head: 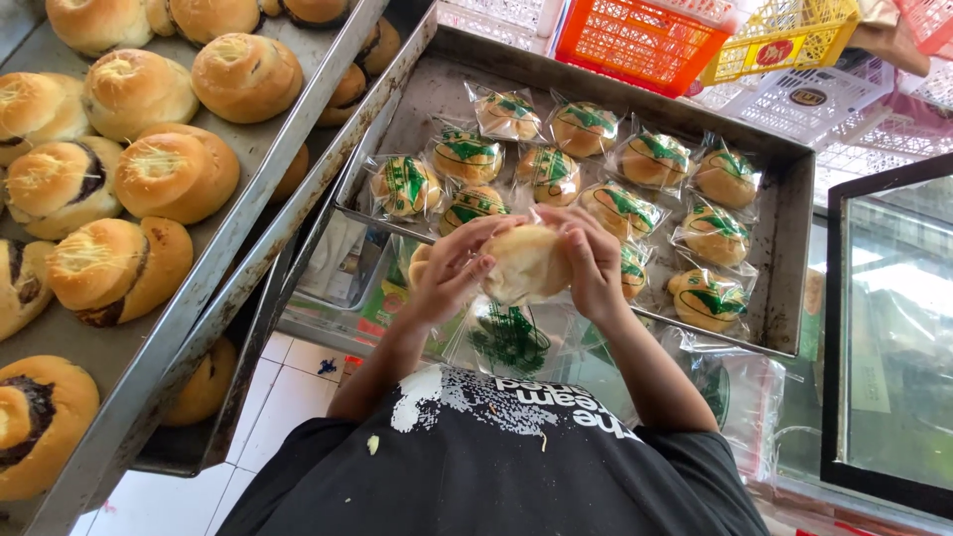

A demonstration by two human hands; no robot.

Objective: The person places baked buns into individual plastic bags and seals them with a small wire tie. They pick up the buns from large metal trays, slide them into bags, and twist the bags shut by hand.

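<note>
A round golden bun (pixel 526 263) sits between both of my hands in the middle of the view. My left hand (pixel 452 268) grips its left side and my right hand (pixel 594 260) grips its right side. A clear plastic bag with a green print (pixel 511 337) hangs just under the bun, its mouth at my fingers. Beyond my hands a metal tray (pixel 784 248) holds several buns wrapped in the same green-printed bags (pixel 467 154).
A long metal tray (pixel 248 159) of unwrapped buns with dark filling runs along the left, over a lower tray. Orange (pixel 635 40), yellow and white plastic baskets stand at the back. A glass display case (pixel 893 328) is at the right. Spare bags lie at lower right.
</note>
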